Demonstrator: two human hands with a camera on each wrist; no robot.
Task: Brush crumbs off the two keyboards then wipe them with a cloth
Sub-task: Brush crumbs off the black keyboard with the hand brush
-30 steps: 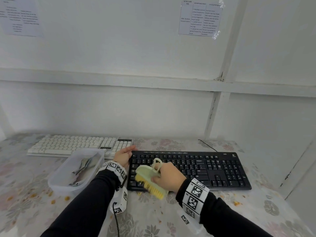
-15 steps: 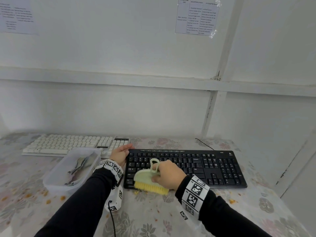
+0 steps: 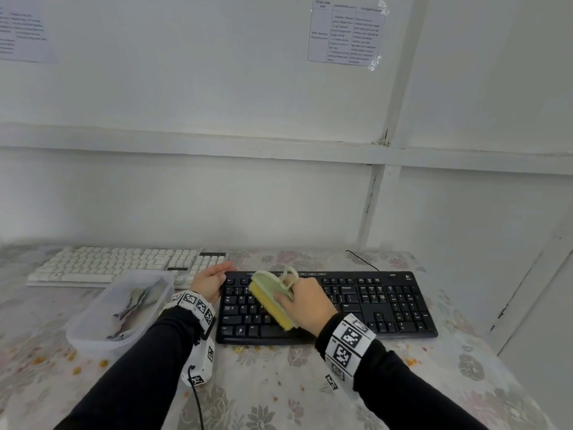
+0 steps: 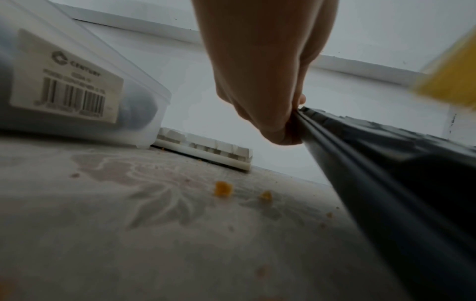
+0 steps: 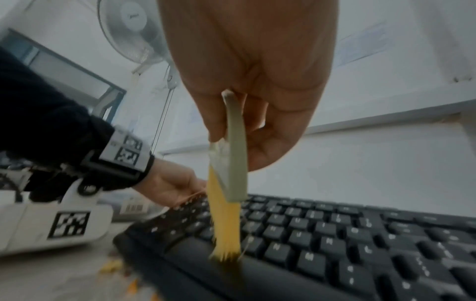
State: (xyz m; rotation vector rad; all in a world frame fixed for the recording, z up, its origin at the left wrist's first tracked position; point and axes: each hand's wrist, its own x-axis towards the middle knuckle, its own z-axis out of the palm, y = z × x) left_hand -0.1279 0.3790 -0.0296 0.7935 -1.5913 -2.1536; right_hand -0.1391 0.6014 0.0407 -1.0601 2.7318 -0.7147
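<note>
A black keyboard (image 3: 372, 302) lies at the table's middle right, a white keyboard (image 3: 108, 265) behind and left of it. My right hand (image 3: 304, 302) grips a pale green brush (image 3: 269, 296) by its looped handle. Its yellow bristles (image 5: 225, 224) are tilted down onto the black keyboard's (image 5: 335, 234) left-hand letter keys. My left hand (image 3: 210, 282) holds that keyboard's left edge near the back corner; in the left wrist view its fingers (image 4: 270, 122) pinch the black rim (image 4: 360, 154). A grey cloth (image 3: 133, 305) lies in a translucent tub (image 3: 102, 333).
Orange crumbs (image 4: 222, 189) are scattered over the flowered tablecloth (image 3: 263, 383) in front of the black keyboard and around the tub. A white wall runs close behind both keyboards. The black keyboard's cable (image 3: 361, 259) trails off at the back right. A fan (image 5: 128, 30) stands to the left.
The brush has moved from the black keyboard's front edge up over its left keys, toward the back, and is now tilted. My left hand has stayed on the keyboard's left edge.
</note>
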